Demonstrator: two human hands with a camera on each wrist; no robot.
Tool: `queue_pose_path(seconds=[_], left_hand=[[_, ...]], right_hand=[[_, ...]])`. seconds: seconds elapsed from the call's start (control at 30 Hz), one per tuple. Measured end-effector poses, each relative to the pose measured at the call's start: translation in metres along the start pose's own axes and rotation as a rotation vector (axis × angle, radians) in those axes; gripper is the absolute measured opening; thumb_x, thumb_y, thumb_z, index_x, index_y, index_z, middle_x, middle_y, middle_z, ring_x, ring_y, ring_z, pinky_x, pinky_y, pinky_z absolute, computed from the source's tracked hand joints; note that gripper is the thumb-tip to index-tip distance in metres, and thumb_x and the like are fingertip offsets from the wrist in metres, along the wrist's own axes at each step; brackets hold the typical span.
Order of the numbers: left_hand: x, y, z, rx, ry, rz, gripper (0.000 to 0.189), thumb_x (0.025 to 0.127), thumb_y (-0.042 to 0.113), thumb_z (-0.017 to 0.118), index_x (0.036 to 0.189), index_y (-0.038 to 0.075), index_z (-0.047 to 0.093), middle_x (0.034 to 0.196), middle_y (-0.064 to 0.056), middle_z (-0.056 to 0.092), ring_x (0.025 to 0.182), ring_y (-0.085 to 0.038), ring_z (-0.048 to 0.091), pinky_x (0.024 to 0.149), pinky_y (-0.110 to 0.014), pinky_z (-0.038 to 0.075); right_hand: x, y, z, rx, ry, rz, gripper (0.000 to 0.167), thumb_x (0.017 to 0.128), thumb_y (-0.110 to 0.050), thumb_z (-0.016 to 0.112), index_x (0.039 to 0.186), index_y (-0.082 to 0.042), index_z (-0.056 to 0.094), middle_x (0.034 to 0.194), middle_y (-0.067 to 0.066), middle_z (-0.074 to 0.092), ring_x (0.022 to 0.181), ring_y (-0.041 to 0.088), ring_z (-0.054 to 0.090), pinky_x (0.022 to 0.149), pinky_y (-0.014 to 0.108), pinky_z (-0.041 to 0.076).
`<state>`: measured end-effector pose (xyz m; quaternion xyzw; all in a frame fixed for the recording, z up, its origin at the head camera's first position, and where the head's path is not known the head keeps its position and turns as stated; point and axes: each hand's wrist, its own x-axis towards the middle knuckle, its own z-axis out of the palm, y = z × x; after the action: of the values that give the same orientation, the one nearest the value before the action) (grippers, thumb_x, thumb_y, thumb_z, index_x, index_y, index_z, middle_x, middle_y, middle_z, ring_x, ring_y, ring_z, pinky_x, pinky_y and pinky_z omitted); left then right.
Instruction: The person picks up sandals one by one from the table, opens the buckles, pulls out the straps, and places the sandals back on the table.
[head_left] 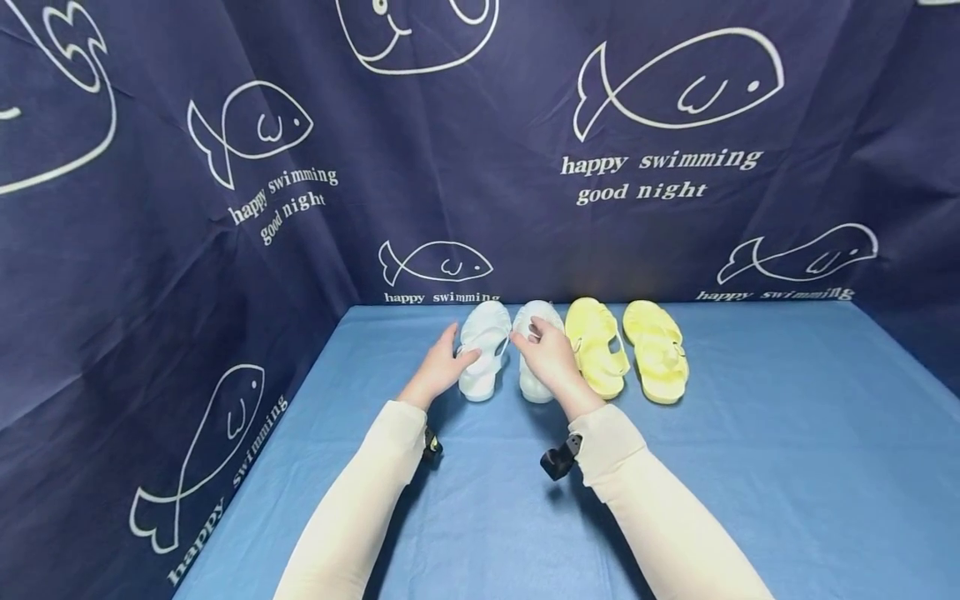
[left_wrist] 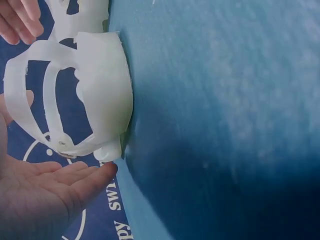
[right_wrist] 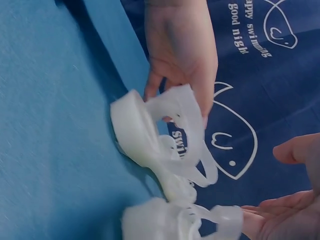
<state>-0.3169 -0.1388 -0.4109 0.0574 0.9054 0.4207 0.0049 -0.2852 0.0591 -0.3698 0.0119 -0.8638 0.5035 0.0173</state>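
Two pale white strappy sandals stand side by side near the table's back edge, heels toward me. At the left one (head_left: 487,321), my left hand (head_left: 441,367) lies along the outer side. In the left wrist view the left hand (left_wrist: 55,192) has straight fingers, with a fingertip right at the sandal's (left_wrist: 105,85) side and the thumb behind the straps. My right hand (head_left: 551,358) is over the right pale sandal (head_left: 531,387) and covers part of it. The right wrist view shows the right hand (right_wrist: 292,205) beside that sandal's (right_wrist: 150,220) straps, thumb apart from the fingers.
A yellow sandal (head_left: 595,333) stands just right of my right hand, and a second yellow sandal (head_left: 656,350) is farther right. All stand on a blue cloth-covered table (head_left: 495,517). A dark blue curtain (head_left: 525,225) with white fish drawings hangs behind and at the left.
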Motion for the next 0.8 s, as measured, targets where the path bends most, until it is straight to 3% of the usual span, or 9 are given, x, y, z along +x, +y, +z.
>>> queue_pose_path(seconds=[0.33, 0.5, 0.8], left_hand=[[-0.006, 0.0, 0.003, -0.019, -0.019, -0.021, 0.076, 0.095, 0.032, 0.059, 0.152, -0.001, 0.02, 0.151, -0.023, 0.036, 0.14, -0.036, 0.036, 0.115, -0.047, 0.03], [-0.006, -0.002, 0.005, -0.038, -0.032, -0.063, 0.074, 0.096, 0.034, 0.057, 0.152, 0.0, 0.021, 0.15, -0.024, 0.038, 0.139, -0.036, 0.037, 0.115, -0.047, 0.032], [-0.009, 0.003, 0.007, -0.075, -0.038, -0.062, 0.061, 0.097, 0.024, 0.052, 0.148, -0.003, 0.031, 0.149, -0.022, 0.041, 0.139, -0.036, 0.037, 0.115, -0.048, 0.031]], right_hand=[[-0.009, -0.002, 0.02, -0.103, 0.014, -0.102, 0.058, 0.094, -0.028, 0.058, 0.138, 0.009, 0.046, 0.127, 0.028, 0.059, 0.117, 0.035, 0.059, 0.098, 0.047, 0.048], [-0.012, -0.006, 0.031, -0.072, -0.002, -0.052, 0.064, 0.093, -0.027, 0.058, 0.139, 0.014, 0.04, 0.137, 0.028, 0.051, 0.129, 0.037, 0.05, 0.105, 0.047, 0.043], [-0.012, 0.002, 0.048, -0.069, -0.037, 0.041, 0.067, 0.096, -0.03, 0.052, 0.142, 0.014, 0.034, 0.143, 0.031, 0.043, 0.133, 0.04, 0.043, 0.109, 0.049, 0.039]])
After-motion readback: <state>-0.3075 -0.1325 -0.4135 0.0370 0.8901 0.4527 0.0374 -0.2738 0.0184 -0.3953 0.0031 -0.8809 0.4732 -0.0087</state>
